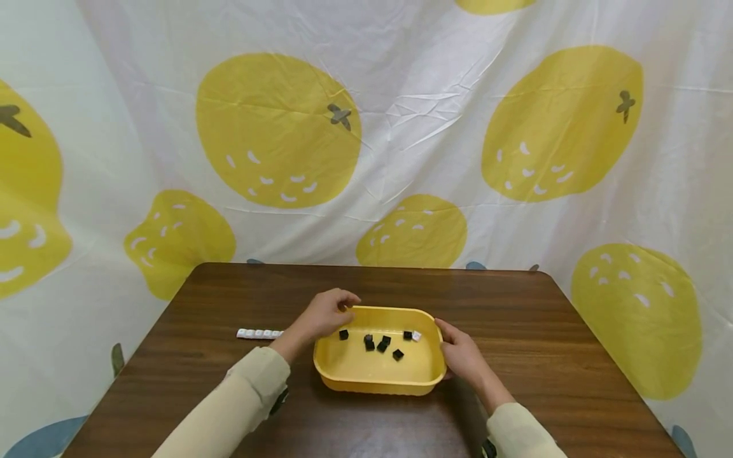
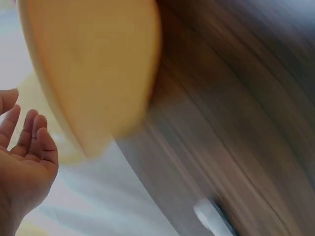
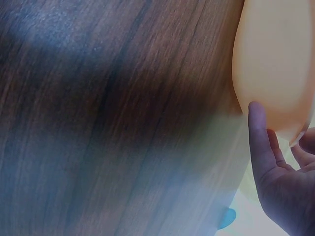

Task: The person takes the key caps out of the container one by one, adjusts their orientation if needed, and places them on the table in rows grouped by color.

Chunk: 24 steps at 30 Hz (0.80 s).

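Observation:
A yellow plastic tray (image 1: 378, 386) is over the middle of the table, with several small black cube-like pieces (image 1: 369, 345) and a white one (image 1: 417, 336) inside. My right hand (image 1: 462, 357) grips its right end, thumb at the rim and fingers against the outer wall, as the right wrist view also shows on the tray (image 3: 273, 59). At the back left corner, my left hand (image 1: 325, 313) hovers by the rim with loosely bent fingers. In the left wrist view that hand (image 2: 29, 169) holds nothing and is apart from the tray wall (image 2: 93, 64).
A straight row of small white pieces (image 1: 258, 333) lies on the brown wooden table (image 1: 527, 324) to the left, partly hidden behind my left forearm. Behind the table hangs a white curtain (image 1: 412, 140) printed with lemons.

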### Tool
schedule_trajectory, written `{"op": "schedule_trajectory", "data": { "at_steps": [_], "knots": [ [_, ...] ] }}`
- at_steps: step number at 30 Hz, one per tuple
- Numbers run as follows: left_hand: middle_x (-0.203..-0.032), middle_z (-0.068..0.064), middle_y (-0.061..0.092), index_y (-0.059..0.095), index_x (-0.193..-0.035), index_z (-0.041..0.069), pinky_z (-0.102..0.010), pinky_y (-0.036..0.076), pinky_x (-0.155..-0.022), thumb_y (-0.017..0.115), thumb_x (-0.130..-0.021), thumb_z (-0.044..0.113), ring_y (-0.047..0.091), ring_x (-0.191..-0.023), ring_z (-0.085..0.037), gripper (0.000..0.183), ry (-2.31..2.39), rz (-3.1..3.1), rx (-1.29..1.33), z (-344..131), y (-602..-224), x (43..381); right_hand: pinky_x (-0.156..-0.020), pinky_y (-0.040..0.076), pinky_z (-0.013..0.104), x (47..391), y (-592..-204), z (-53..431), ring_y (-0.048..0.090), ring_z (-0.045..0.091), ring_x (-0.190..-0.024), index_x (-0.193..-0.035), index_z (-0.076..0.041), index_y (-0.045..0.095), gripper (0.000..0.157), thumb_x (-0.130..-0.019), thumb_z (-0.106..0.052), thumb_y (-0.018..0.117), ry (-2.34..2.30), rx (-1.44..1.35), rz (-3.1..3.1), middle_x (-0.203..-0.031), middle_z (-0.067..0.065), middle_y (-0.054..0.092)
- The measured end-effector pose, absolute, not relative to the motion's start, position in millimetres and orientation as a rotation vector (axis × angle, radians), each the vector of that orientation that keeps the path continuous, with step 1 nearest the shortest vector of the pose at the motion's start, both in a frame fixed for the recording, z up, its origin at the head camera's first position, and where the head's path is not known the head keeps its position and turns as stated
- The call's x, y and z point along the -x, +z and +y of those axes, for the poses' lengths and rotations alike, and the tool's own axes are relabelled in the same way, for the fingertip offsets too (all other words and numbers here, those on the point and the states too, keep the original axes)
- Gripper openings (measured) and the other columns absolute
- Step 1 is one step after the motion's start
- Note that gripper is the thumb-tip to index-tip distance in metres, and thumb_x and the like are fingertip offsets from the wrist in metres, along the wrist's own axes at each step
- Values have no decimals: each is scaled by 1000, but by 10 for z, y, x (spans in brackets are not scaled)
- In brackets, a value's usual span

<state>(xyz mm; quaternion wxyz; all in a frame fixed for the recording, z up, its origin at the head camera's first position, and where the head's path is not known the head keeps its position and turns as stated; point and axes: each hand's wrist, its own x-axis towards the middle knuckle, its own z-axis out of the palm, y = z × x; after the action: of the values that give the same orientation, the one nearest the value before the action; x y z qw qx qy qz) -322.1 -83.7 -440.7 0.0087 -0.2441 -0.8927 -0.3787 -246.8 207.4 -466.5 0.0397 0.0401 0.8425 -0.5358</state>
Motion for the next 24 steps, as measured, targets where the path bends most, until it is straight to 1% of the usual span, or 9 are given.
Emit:
{"op": "schedule_trajectory", "data": {
  "at_steps": [6,11,14,18,24],
  "knots": [
    [-115,-13,64,66,-123,3,-43,49,-90,65,-94,12,60,-105,-28,31,-1044,-2893,978,-276,-4444,3179,-52,56,44,2453,-4678,2072,65,27,-64,-152,-2,36,57,-95,2,40,-1664,-134,2574,-130,32,53],
    [-118,-8,63,67,-126,9,-36,49,-92,66,-95,17,60,-108,-21,32,-823,-2985,1028,41,-4541,3209,-52,56,45,2453,-4676,2071,65,27,-64,-152,-2,35,57,-95,2,38,-1675,-123,2561,-133,33,51],
    [-121,-4,64,67,-126,13,-34,47,-96,66,-94,17,58,-113,-19,32,-707,-3001,1049,161,-4621,3245,-52,56,44,2457,-4681,2074,65,27,-62,-152,-2,35,58,-95,3,39,-1684,-125,2554,-131,32,52],
    [-123,-2,65,69,-124,12,-31,44,-101,67,-92,15,57,-119,-19,32,-588,-2962,1120,280,-4700,3275,-50,55,43,2461,-4686,2077,64,26,-60,-151,-2,37,58,-93,4,41,-1690,-130,2565,-127,30,55],
    [-123,-1,67,68,-125,11,-28,44,-100,67,-94,15,59,-118,-17,32,-506,-2918,1202,391,-4785,3255,-49,55,42,2450,-4695,2087,65,27,-63,-150,-1,38,58,-93,3,41,-1698,-130,2568,-126,29,56]
  ]
}}
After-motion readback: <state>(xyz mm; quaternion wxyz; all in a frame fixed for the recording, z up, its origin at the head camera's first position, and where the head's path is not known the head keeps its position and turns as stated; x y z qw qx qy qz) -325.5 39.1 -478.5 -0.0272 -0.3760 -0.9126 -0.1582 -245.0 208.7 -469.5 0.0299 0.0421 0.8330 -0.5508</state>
